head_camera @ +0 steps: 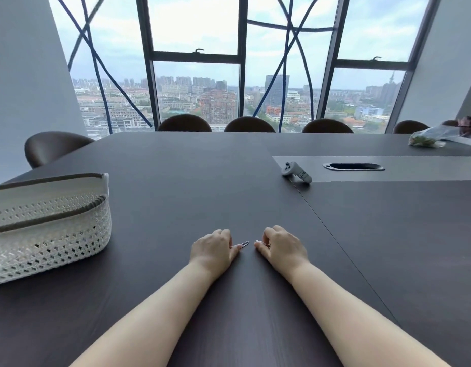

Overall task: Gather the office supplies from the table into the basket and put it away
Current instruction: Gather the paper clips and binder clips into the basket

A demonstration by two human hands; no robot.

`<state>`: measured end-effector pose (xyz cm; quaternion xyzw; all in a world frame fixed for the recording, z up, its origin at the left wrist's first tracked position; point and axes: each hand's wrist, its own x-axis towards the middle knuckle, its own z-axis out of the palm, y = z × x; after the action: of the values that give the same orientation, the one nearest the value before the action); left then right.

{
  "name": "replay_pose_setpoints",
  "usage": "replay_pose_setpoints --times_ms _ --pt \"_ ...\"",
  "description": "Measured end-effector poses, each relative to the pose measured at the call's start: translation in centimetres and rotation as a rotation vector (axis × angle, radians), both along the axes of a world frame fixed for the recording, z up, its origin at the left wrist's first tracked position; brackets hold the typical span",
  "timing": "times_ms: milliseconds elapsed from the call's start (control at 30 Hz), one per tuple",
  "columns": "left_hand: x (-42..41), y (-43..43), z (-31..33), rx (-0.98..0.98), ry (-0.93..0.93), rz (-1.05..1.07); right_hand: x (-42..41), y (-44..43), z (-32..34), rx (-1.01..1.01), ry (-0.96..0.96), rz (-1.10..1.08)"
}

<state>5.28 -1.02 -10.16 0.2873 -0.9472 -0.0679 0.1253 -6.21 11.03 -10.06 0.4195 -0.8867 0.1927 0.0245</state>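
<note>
Two hands rest on the dark surface with a clip between them.

The left hand (213, 250) lies knuckles up with its fingers curled under. Its thumb tip meets the near end of a clip (245, 244) lying flat on the surface (176, 181); whether it pinches the clip cannot be told. Just right of that, the right hand (282, 250) has its fingers clamped on a second clip (261, 242). Well to the left stands the white basket (57, 242), holding books (44, 192). Farther off lie a grey controller (296, 172) and a plastic bag (430, 137), and chairs (249, 125) line the far edge.
</note>
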Motion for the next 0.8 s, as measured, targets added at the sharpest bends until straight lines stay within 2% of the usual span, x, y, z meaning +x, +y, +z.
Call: replay_pose_setpoints --times_ms 367,600,800 --pt "0.1 0.0 -0.3 -0.097 -0.021 0.01 0.4 -0.4 -0.2 0.089 0.118 -0.039" --pt "0.3 0.1 -0.2 -0.1 0.086 -0.014 0.7 -0.5 0.0 0.113 0.125 -0.01" --pt "2.1 -1.2 1.0 -0.107 0.106 -0.029 0.5 0.5 0.3 0.002 0.015 0.071"
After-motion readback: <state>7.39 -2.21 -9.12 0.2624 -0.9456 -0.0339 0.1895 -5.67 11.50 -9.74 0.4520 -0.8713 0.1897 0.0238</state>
